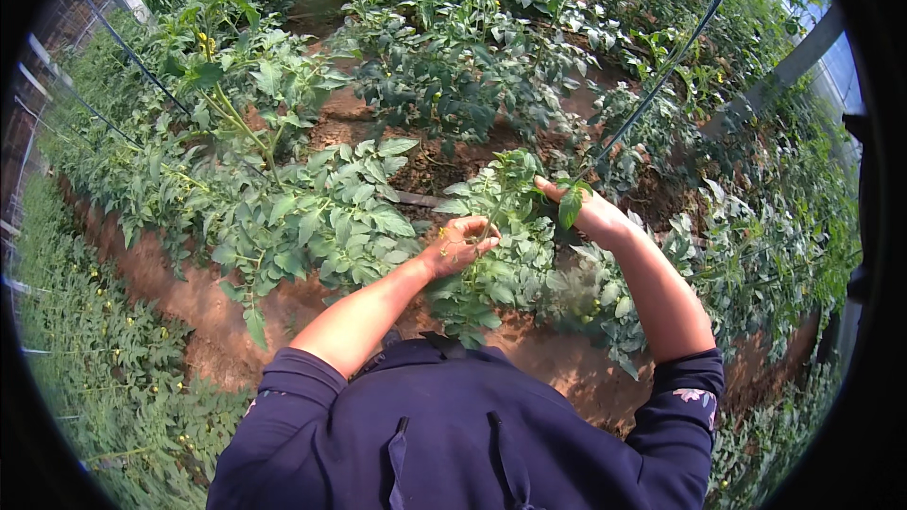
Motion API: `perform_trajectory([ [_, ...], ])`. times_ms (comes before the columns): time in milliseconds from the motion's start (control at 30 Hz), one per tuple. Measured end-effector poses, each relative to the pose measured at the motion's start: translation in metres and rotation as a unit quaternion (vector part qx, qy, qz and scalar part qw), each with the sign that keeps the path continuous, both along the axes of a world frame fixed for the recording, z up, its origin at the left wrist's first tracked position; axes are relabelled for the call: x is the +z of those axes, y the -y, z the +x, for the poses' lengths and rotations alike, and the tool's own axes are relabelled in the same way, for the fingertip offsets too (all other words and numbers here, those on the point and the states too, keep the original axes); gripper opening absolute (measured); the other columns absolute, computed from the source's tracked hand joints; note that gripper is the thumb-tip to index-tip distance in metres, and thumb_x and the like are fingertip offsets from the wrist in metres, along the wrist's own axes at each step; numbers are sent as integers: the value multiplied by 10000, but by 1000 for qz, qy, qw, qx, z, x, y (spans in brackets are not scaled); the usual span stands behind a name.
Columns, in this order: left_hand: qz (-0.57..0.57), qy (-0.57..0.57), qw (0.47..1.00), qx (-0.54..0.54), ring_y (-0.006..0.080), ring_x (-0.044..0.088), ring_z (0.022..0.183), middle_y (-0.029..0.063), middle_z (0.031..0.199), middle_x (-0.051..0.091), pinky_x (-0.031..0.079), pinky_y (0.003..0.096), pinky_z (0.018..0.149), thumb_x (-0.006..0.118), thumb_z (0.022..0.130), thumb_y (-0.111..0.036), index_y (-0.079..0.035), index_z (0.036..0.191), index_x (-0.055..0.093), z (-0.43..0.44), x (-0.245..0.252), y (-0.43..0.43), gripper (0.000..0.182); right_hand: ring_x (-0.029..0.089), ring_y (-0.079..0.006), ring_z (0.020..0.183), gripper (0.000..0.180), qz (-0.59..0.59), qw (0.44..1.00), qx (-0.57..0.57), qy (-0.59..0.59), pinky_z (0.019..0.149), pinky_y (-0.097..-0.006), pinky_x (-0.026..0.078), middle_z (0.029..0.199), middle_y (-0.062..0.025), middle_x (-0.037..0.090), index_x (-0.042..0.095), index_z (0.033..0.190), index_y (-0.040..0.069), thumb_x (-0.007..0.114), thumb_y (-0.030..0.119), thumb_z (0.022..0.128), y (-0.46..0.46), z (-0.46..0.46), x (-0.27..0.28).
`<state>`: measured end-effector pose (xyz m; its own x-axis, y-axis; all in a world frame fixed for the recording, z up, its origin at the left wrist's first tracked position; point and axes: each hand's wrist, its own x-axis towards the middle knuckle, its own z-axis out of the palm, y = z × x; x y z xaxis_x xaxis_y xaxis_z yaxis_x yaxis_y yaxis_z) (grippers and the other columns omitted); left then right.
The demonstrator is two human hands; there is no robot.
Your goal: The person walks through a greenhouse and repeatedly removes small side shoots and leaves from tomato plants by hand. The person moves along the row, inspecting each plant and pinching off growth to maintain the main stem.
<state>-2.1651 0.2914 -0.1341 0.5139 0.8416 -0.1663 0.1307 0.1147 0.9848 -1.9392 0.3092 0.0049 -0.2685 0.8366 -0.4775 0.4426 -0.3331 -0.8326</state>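
In front of me stands a tomato plant (514, 219) with pale green leaves. My left hand (457, 248) has its thumb and fingers closed around a thin green stem (490, 218) of it. Small yellow flowers (444, 232) lie against the back of that hand. To the right and slightly farther off, my right hand (584, 212) reaches into the plant's top, its thumb pointing left. A leaf (570, 207) covers some of its fingers, so its grip is hidden. A dark cord (655, 95) slants from the upper right down to my right hand.
Another tall tomato plant (273, 149) leans at the left, with yellow blossoms at its top. More plant rows (453, 78) stand beyond, over brown soil (347, 110). A pale post (786, 78) slants at the right. Bare soil (220, 326) runs along the near side.
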Motion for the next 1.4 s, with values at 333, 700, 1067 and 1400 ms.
perform_trajectory([
  [333, -19, 74, 995, -62, 90, 581, 879, -3, 921, 658, 475, 289, 801, 737, 841, -255, -52, 1014, 631, 1, -62, -8, 287, 484, -60, 753, 353, 36, 972, 103, -206, 712, -242, 413, 780, 51, 558, 649, 1184, 67, 671, 174, 849, 11, -15, -5],
  [700, 158, -66, 985, 16, 142, 623, 870, 86, 1024, 631, 522, 274, 763, 665, 873, -153, -25, 1177, 579, -102, 99, 57, 341, 369, -42, 558, 449, 236, 910, -209, -268, 489, -196, 316, 675, 45, 406, 477, 1266, 9, 601, 115, 848, 85, -35, -21],
  [1067, 300, -24, 883, 359, 81, 464, 533, 24, 604, 533, 383, 297, 462, 753, 798, -354, 27, 802, 578, -310, 97, -51, 419, 533, -248, 629, 218, 581, 809, 83, 9, 589, -345, 433, 750, -120, 550, 623, 1070, 6, 542, -2, 868, 43, -272, 63],
  [1400, 185, 84, 972, 121, 112, 618, 874, 92, 959, 694, 486, 319, 812, 612, 896, -180, 1, 1071, 631, -305, 142, -58, 252, 639, -376, 737, 337, 594, 781, -75, 176, 645, -446, 478, 805, -199, 652, 503, 1219, 32, 566, 163, 915, -21, -395, 73],
])
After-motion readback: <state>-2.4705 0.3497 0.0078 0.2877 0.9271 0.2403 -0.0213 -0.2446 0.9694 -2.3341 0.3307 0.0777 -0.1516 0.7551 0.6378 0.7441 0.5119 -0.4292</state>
